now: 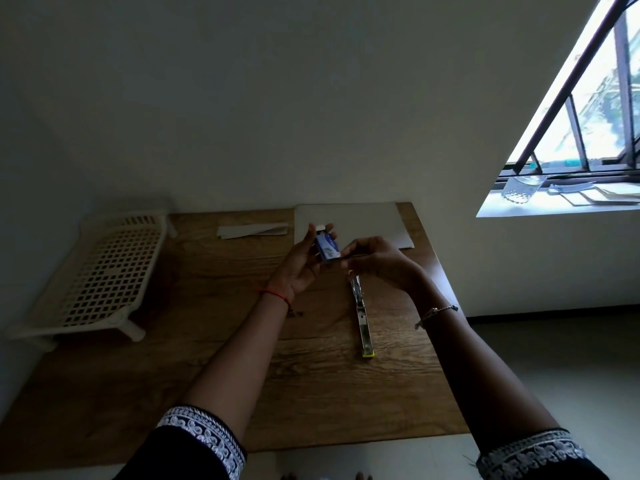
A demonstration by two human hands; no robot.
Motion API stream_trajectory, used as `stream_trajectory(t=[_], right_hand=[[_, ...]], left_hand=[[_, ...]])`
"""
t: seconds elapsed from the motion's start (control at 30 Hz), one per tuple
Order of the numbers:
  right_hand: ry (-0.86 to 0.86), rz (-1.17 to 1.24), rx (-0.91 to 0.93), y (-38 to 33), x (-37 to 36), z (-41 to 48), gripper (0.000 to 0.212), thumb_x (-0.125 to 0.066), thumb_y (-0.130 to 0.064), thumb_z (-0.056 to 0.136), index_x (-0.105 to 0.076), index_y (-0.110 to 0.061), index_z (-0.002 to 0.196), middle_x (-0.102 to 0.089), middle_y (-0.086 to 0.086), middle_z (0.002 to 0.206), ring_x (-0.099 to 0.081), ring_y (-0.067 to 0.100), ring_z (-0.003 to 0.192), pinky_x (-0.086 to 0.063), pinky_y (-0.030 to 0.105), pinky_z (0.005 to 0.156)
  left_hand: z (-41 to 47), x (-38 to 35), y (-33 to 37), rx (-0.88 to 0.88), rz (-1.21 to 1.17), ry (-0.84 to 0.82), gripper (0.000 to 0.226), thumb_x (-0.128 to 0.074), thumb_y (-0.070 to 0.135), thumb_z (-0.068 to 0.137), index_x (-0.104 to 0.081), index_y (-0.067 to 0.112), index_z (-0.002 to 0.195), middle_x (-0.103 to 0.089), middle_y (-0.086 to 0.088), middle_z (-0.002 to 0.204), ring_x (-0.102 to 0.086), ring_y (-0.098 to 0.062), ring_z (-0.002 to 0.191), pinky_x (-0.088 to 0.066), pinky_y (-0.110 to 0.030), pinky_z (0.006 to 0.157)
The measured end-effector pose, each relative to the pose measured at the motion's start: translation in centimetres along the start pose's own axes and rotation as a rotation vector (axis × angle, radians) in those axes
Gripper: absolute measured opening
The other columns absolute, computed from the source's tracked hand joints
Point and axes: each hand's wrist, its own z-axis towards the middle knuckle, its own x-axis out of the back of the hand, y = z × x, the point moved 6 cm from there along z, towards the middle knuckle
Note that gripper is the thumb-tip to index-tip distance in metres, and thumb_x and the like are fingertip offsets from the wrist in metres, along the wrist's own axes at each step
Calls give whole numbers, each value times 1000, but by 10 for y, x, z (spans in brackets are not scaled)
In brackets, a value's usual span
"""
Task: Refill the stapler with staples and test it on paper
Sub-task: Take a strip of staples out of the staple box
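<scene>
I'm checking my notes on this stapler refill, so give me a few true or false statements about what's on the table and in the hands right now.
1. The left hand holds a blue staple box. True.
2. The stapler is being held up in the air. False: it lies opened out flat on the table.
3. A white lattice rack stands at the table's left edge. True.
4. The paper strips lie under the stapler. False: they lie at the table's far side, apart from it.
</scene>
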Motion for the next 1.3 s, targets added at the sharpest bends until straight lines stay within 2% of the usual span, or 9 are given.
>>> stream_trajectory(t=[0.1,0.23,0.33,0.43,0.6,0.8,0.9,1.07,1.3], right_hand=[[-17,-53,4,-5,-1,-1,11,-63,-4,80,-68,-13,82,-68,-2,75,-63,11,68,-53,20,61],[201,-158,100,-18,9,1,7,-64,-12,83,-68,-9,87,-65,-3,71,-56,9,61,-46,19,53],[318,-338,183,-30,8,5,23,-68,-15,79,-67,-3,99,-64,0,77,-54,-1,53,-41,10,46],[354,-513,252,-37,4,11,29,-72,-13,75,-67,-2,102,-62,-2,81,-55,-11,58,-42,5,54],[342,-709,249,-33,1,19,27,-75,-10,72,-69,-3,97,-57,0,87,-46,-1,63,-41,4,58],[341,-730,248,-37,1,20,18,-69,-5,77,-70,2,93,-69,11,87,-55,-4,56,-40,1,53],[360,-670,264,-36,4,20,15,-66,-3,79,-70,4,92,-72,16,87,-58,-17,57,-44,1,54],[368,-547,226,-33,7,21,19,-65,2,79,-66,8,97,-69,21,86,-60,-14,51,-46,3,52],[304,-667,219,-27,4,28,11,-68,3,75,-70,3,86,-72,21,87,-60,-9,58,-47,5,57]], left_hand=[[-2,1,-2,78,-61,25,46,-40,49,88,-68,13,96,-70,4,68,-67,-9,65,-58,-23,64],[-4,2,-7,186,-43,29,46,-27,43,97,-60,11,103,-68,4,67,-64,-7,61,-53,-17,56],[-6,1,-8,220,29,27,42,-27,42,98,-58,12,96,-69,4,63,-65,-7,55,-51,-17,49],[-7,0,-10,259,123,45,40,-30,41,97,-57,13,87,-69,4,59,-64,-8,51,-49,-16,44],[-6,4,-12,295,203,79,39,-35,39,97,-59,10,86,-69,0,56,-65,-9,49,-49,-17,41],[-7,5,-14,331,206,57,37,-31,35,98,-58,11,93,-72,1,58,-65,-9,48,-50,-18,41],[-8,4,-13,348,176,35,36,-31,32,99,-58,10,92,-72,-1,58,-65,-11,48,-51,-18,41],[-8,4,-12,360,146,-8,33,-30,29,97,-58,12,92,-69,0,61,-63,-12,52,-48,-18,45],[-10,3,-18,461,148,-13,38,-26,32,97,-56,10,88,-67,-1,55,-62,-14,47,-46,-16,46]])
